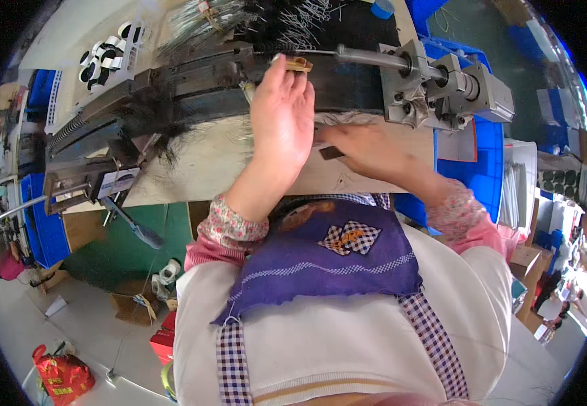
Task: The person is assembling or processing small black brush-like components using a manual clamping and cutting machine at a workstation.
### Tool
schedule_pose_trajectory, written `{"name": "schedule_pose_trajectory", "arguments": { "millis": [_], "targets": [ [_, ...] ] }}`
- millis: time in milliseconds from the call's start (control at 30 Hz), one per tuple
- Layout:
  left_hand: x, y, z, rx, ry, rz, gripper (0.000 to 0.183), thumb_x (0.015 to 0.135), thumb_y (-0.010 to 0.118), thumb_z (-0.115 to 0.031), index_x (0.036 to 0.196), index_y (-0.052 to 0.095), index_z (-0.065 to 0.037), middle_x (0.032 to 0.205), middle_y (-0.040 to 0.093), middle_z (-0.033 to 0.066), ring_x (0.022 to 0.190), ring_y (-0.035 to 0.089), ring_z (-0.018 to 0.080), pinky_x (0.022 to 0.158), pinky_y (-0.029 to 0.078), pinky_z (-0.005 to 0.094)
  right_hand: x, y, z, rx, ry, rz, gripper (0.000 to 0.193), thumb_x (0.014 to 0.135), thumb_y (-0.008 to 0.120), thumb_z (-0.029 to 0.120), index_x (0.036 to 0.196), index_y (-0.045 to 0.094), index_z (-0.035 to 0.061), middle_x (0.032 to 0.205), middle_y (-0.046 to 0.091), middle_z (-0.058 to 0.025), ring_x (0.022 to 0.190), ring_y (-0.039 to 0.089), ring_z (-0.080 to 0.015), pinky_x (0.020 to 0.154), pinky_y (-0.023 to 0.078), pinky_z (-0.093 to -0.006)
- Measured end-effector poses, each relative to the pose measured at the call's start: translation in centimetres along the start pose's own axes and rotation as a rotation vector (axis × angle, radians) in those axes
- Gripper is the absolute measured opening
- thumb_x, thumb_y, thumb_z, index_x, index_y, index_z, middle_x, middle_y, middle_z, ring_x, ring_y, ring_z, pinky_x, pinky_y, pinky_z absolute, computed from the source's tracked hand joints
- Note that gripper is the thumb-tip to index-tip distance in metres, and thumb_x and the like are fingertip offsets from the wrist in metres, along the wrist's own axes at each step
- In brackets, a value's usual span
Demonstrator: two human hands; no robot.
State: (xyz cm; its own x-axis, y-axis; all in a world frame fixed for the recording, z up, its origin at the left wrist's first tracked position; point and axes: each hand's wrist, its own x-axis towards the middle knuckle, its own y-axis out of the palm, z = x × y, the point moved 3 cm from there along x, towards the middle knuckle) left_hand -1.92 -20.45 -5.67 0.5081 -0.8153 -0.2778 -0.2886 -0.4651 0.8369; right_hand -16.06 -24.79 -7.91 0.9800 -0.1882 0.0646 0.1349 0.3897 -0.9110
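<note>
My left hand (284, 115) reaches up to the middle of a bench machine (199, 81). Its fingers are closed on a small yellowish-brown block (299, 64), right below a thin metal rod with dark bristles around it. That rod runs right into a grey metal spindle (373, 58). Lower and to the right, my right hand (369, 150) is over the pale bench top, its fingers smeared by motion. A small dark flat piece (331, 153) shows beside its fingers; whether the hand grips it is unclear.
A grey motor block (486, 93) stands at the machine's right end. Bundles of metal wires (307, 20) lie behind. A white basket (131, 57) with black-and-white rolls is at back left. Blue crates (468, 177) stand at right. A lever (138, 230) hangs off the front left.
</note>
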Motion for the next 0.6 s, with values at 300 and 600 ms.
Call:
{"name": "schedule_pose_trajectory", "arguments": {
  "millis": [300,600],
  "targets": [
    [-7.3,-1.3,-3.5,0.190,-0.081,0.380,0.054,0.094,0.047,-0.023,0.140,0.034,0.003,0.142,0.037,0.0257,0.132,0.035,0.0415,0.112,0.026,0.0480,1.4,1.8,0.2,-0.189,-0.018,0.088,0.018,0.080,0.052,0.010,0.094,0.058,-0.0010,0.079,0.067,-0.0140,0.073,0.068,-0.0302,0.058,0.054,-0.0400],
    [-17.4,-22.6,-19.3,2.729,0.666,-1.388,0.074,0.084,0.060,-0.029,0.147,0.026,-0.008,0.148,0.029,0.0214,0.132,0.036,0.0403,0.104,0.031,0.0590,-2.1,2.2,-1.0,0.079,0.112,0.099,0.010,0.079,0.060,0.011,0.087,0.057,0.0052,0.082,0.064,-0.0108,0.078,0.064,-0.0293,0.065,0.050,-0.0388]
  ]
}}
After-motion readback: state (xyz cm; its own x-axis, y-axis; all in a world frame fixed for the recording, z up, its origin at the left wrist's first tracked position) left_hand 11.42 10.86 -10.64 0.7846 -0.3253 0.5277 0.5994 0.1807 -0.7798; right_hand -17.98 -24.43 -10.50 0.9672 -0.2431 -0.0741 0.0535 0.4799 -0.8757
